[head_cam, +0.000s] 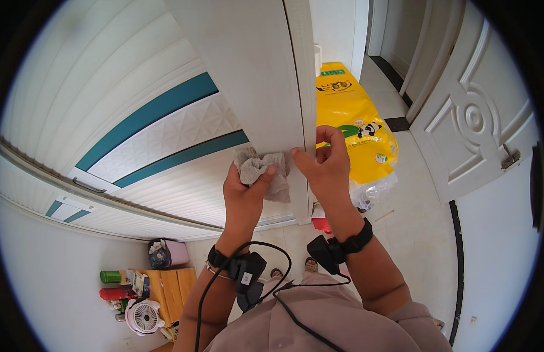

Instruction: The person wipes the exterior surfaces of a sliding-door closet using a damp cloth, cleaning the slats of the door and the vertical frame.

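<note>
A crumpled grey-beige cloth [278, 189] is gripped in my left hand [245, 198], thumb on top, against the face of a white cabinet door panel [254, 88]. My right hand [329, 171] pinches the vertical edge [308, 189] of that panel, thumb on the front and curled fingers around the side. The fingertips on the far side are partly hidden. To the left of the panel lies a ribbed white sliding door [166, 53] with teal strips [166, 119] and a textured white band between them. Black devices with cables are strapped to both wrists.
A yellow plastic package [351, 114] with a panda print stands right of the panel. A white room door [479, 110] stands further right. At lower left are a wooden cabinet [170, 290], a small fan [144, 316] and a pink bin [178, 253]. Dark cables hang before my body.
</note>
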{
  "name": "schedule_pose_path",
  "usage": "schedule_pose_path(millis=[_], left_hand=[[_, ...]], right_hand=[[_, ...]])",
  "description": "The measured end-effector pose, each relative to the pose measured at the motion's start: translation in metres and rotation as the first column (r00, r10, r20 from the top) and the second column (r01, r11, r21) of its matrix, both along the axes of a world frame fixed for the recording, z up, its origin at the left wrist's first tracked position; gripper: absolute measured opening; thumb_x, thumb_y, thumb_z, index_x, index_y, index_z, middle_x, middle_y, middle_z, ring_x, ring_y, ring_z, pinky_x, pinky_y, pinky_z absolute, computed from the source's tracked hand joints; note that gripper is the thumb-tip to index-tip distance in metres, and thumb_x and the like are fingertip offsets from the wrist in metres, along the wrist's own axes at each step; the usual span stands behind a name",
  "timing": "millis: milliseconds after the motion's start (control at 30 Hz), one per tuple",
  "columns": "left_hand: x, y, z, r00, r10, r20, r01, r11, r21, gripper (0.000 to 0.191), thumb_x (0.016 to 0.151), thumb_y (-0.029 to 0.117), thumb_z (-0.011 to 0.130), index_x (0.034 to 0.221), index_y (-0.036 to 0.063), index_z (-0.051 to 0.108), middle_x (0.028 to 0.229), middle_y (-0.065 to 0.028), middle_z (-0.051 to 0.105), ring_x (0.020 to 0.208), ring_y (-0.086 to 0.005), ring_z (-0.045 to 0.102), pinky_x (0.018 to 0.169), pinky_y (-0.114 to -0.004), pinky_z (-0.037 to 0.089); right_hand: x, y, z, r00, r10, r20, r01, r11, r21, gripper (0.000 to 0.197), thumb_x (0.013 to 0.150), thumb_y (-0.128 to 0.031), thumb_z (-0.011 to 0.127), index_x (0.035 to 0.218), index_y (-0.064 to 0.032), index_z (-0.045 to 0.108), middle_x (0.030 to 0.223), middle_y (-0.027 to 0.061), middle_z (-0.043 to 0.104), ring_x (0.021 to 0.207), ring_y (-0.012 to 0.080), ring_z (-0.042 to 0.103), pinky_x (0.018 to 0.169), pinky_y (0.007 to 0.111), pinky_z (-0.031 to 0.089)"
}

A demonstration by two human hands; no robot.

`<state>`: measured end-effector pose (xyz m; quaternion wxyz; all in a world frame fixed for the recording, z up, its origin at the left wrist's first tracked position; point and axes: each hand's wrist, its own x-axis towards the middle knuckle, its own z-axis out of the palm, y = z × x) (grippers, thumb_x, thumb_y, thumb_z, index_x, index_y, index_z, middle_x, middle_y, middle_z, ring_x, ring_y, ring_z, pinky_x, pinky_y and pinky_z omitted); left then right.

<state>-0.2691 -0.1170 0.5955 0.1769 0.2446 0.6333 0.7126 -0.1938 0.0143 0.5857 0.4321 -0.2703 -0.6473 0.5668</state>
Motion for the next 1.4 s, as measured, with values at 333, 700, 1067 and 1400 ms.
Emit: schedule_pose_path(millis=[333, 700, 1067, 1400], left_hand=[[-0.001, -0.001, -0.016, 1.000, 0.003, 0.022, -0.002, 0.998, -0.056, 0.030, 0.087, 0.006, 0.070, 0.113, -0.0022, 0.057, 0.101, -0.0055, 0.067, 0.089, -0.0100, 0.062, 0.078, -0.024, 0.052], [-0.003, -0.011, -0.020, 0.998, -0.005, 0.068, 0.008, 0.999, -0.045, 0.038, 0.087, 0.008, 0.070, 0.120, -0.0025, 0.055, 0.108, -0.0059, 0.065, 0.095, -0.0111, 0.061, 0.083, -0.025, 0.050], [-0.015, -0.045, -0.021, 0.992, 0.102, -0.071, -0.109, 0.988, -0.106, 0.047, 0.084, 0.003, 0.071, 0.126, -0.0010, 0.050, 0.114, -0.0099, 0.062, 0.101, -0.0169, 0.061, 0.088, -0.030, 0.051], [-0.011, -0.056, 0.012, 0.994, 0.023, -0.111, -0.028, 0.998, -0.048, 0.047, 0.089, 0.005, 0.065, 0.131, -0.0013, 0.044, 0.118, -0.0108, 0.059, 0.108, -0.0190, 0.058, 0.094, -0.031, 0.048]], right_hand=[[0.001, -0.003, 0.000, 1.000, 0.005, -0.008, -0.005, 1.000, 0.006, 0.052, 0.065, -0.008, 0.071, 0.114, -0.0057, 0.054, 0.101, 0.0061, 0.051, 0.081, 0.0136, 0.045, 0.069, 0.026, 0.041], [0.017, 0.004, -0.017, 0.982, 0.084, -0.169, -0.095, 0.994, -0.058, 0.036, 0.073, 0.001, 0.064, 0.108, -0.0029, 0.059, 0.094, 0.0024, 0.056, 0.068, 0.0069, 0.048, 0.060, 0.020, 0.039], [0.065, 0.009, -0.037, 0.964, 0.248, -0.098, -0.267, 0.905, -0.330, 0.008, 0.086, -0.005, 0.066, 0.092, -0.0022, 0.070, 0.074, -0.0019, 0.064, 0.061, 0.0024, 0.052, 0.055, 0.017, 0.043], [0.069, 0.008, -0.037, 0.943, 0.323, -0.083, -0.333, 0.893, -0.304, 0.012, 0.087, -0.010, 0.069, 0.094, -0.0005, 0.070, 0.072, -0.0008, 0.063, 0.057, 0.0048, 0.052, 0.053, 0.020, 0.045]])
